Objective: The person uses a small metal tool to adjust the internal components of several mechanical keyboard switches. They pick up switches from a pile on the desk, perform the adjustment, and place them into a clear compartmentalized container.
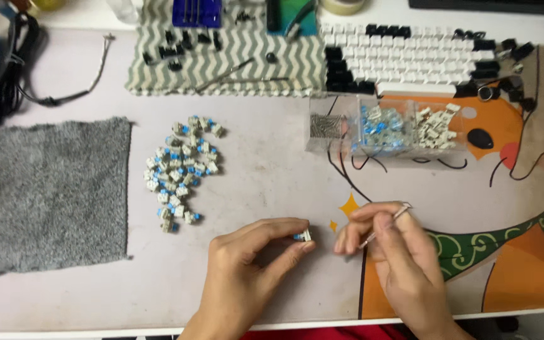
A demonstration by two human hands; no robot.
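Observation:
My left hand [250,264] pinches a small keyboard switch [303,236] with a blue stem between thumb and fingertips, low in the middle of the desk mat. My right hand [398,258] is just to its right and holds thin metal tweezers [385,225], their tip pointing down-left toward the switch. A gap of a few centimetres lies between the two hands. A loose pile of similar blue-stemmed switches [181,170] sits on the mat above and left of my left hand.
A clear plastic box [385,129] with compartments of switches and parts stands above my right hand. A white and black keyboard [410,56] lies behind it. A grey towel [48,195] covers the left side. A zigzag-patterned cloth [228,63] at the back holds small tools and black parts.

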